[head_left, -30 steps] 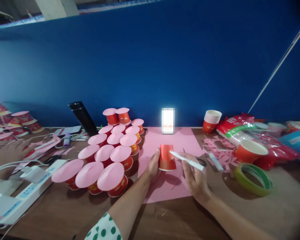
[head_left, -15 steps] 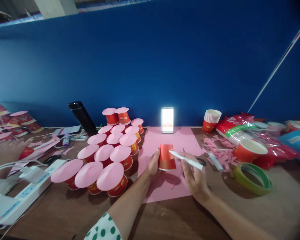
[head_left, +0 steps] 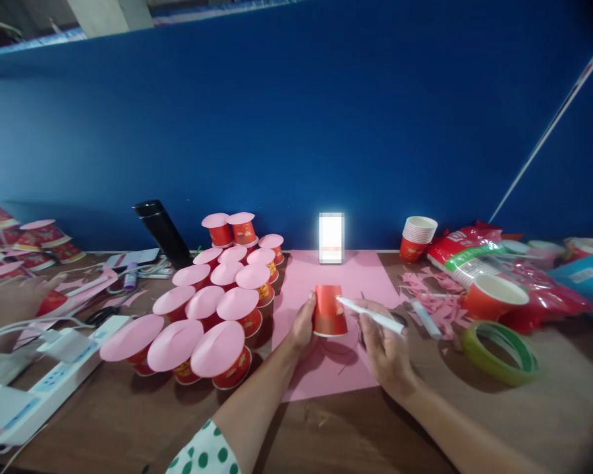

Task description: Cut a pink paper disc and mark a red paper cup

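Note:
A red paper cup (head_left: 329,312), mouth down, is held from its left side by my left hand (head_left: 304,324), fingers closed against the wall. My right hand (head_left: 386,342) grips a white pen-like stick (head_left: 373,315) whose tip points at the upper right of the cup, at or very close to the surface. Whether the tip touches, I cannot tell. Both hands are over a pink paper sheet (head_left: 296,375). Part of a dark-handled tool (head_left: 399,318), perhaps scissors, shows behind my right fingers.
Red cups topped with pink paper discs (head_left: 217,349) crowd the left. A lit phone (head_left: 331,238) stands behind. To the right are stacked cups (head_left: 418,238), pink scraps (head_left: 437,293), a tape roll (head_left: 501,378) and a red bag (head_left: 467,247). A power strip (head_left: 79,368) and another person's hand (head_left: 14,296) are far left.
The white stick's tip has shifted very slightly to the right along the cup. Otherwise the hands and the cup stay almost where they were.

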The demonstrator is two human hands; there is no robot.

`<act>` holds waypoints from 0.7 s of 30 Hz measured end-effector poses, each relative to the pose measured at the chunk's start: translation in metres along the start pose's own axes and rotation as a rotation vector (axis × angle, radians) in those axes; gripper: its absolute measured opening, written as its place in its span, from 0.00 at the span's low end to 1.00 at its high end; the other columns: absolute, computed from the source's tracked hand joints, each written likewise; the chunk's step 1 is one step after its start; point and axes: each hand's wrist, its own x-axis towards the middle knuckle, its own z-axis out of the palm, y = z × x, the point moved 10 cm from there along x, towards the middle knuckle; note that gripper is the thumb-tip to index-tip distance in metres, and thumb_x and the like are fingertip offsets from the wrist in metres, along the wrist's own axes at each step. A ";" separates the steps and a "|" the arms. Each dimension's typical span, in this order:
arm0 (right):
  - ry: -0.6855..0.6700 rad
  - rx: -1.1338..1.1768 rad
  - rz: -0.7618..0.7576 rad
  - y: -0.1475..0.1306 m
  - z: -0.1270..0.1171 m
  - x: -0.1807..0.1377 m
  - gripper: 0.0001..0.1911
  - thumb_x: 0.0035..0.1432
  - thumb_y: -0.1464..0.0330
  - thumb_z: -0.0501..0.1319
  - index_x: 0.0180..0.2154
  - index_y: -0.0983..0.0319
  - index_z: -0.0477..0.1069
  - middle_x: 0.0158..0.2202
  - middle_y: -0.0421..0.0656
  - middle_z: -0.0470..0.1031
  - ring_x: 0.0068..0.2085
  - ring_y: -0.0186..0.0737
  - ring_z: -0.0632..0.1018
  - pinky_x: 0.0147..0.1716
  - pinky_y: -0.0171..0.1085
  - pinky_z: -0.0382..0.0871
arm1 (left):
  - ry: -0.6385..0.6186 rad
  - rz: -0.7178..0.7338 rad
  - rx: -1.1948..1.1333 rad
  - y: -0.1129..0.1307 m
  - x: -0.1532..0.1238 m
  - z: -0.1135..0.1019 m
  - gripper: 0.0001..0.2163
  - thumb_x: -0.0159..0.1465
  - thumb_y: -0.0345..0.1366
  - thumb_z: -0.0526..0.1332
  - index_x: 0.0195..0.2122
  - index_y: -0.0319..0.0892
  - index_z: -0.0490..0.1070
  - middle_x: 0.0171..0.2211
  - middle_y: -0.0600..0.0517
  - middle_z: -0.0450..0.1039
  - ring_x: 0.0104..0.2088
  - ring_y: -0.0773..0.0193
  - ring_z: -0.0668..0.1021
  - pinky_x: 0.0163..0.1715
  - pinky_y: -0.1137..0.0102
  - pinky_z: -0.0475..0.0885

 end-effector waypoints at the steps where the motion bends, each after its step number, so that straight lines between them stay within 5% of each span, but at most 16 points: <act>1: 0.001 0.004 0.009 0.001 0.000 0.000 0.12 0.64 0.68 0.51 0.44 0.60 0.71 0.33 0.47 0.75 0.30 0.42 0.75 0.36 0.43 0.73 | 0.002 -0.004 0.000 0.000 0.000 0.000 0.27 0.56 0.54 0.61 0.42 0.31 0.74 0.38 0.39 0.78 0.46 0.49 0.76 0.51 0.59 0.66; 21: 0.018 0.010 0.053 0.006 -0.002 0.000 0.13 0.64 0.67 0.51 0.44 0.60 0.72 0.31 0.47 0.76 0.29 0.42 0.76 0.30 0.41 0.73 | 0.019 -0.008 -0.030 -0.003 0.003 -0.007 0.25 0.57 0.52 0.61 0.41 0.31 0.74 0.37 0.40 0.78 0.44 0.50 0.77 0.49 0.61 0.68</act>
